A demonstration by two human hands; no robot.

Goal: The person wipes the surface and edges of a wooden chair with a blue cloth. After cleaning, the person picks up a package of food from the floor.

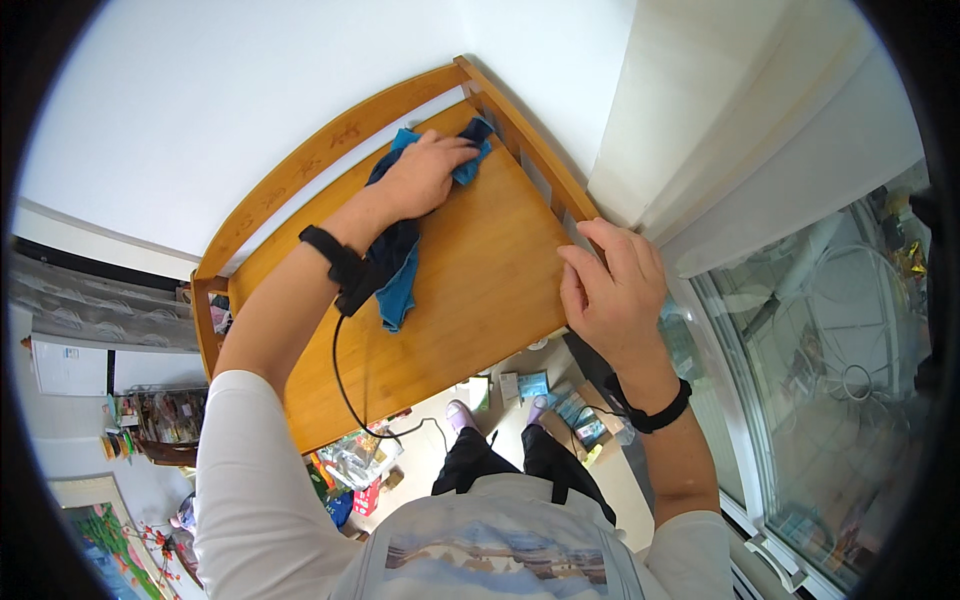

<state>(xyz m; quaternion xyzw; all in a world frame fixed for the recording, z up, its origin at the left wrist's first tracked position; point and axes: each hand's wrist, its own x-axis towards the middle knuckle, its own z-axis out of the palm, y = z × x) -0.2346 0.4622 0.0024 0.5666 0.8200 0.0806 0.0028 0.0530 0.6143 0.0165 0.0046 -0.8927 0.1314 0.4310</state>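
Observation:
My left hand (426, 174) presses a dark and bright blue cloth (397, 296) onto a wooden tabletop (480, 270), near its far corner. Part of the cloth is under the palm, and a loose end trails back toward me below the wrist. The fingers look slightly blurred, spread over the bunched fabric. By the right end of the tabletop is my right hand (616, 281), fingers loosely curved and nothing in them. Its fingertips are close to the wooden side rail (525, 142); whether they touch it I cannot tell.
A curved wooden back rail (322, 154) with carved characters runs along the white wall. From my left wristband (341, 266) hangs a black cable (341, 382). Below, an open cardboard box (581, 420) and several packages lie by my feet. A glass sliding door (810, 375) stands right.

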